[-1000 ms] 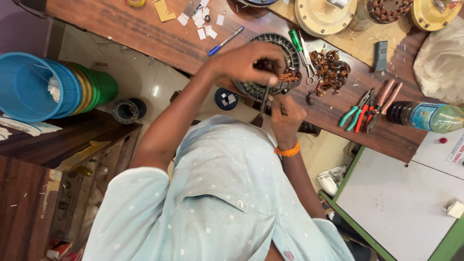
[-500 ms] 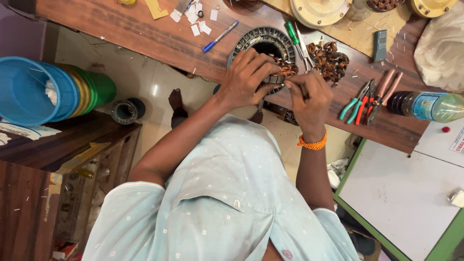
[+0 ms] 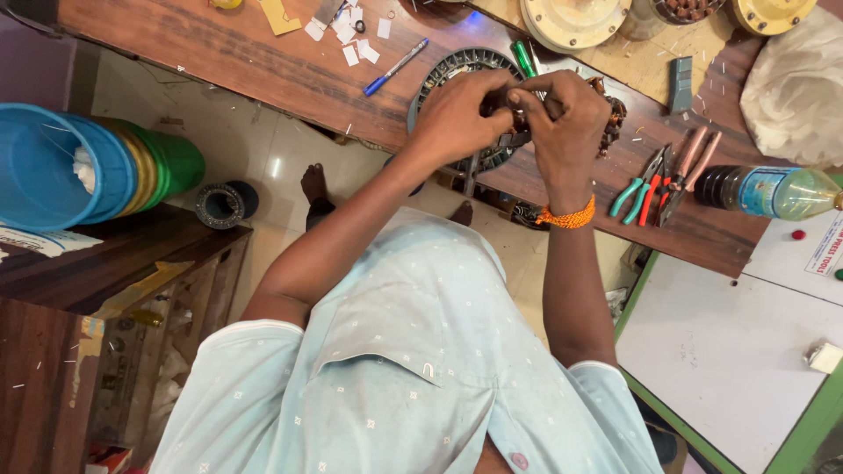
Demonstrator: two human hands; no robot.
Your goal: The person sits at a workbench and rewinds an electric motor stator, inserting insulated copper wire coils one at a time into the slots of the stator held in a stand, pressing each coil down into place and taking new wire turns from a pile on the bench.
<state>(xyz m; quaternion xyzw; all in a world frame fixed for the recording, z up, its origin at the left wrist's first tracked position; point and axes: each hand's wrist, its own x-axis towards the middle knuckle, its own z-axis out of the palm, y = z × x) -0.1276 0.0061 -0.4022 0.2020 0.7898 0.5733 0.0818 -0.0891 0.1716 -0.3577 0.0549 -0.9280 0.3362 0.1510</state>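
Two hands working on a round motor stator (image 3: pixel 457 75) on a wooden table (image 3: pixel 263 70).
Left hand (image 3: pixel 461 114) steadies it, curled closed; right hand (image 3: pixel 562 118) pinches its windings.

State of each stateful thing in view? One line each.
Left hand: closed on the ring-shaped motor stator.
Right hand: pinching at the stator's rim.
Blue pen: lying flat, untouched.
Pliers: lying shut on the bench.
Bottle: on its side.
Blue tub: tipped sideways.
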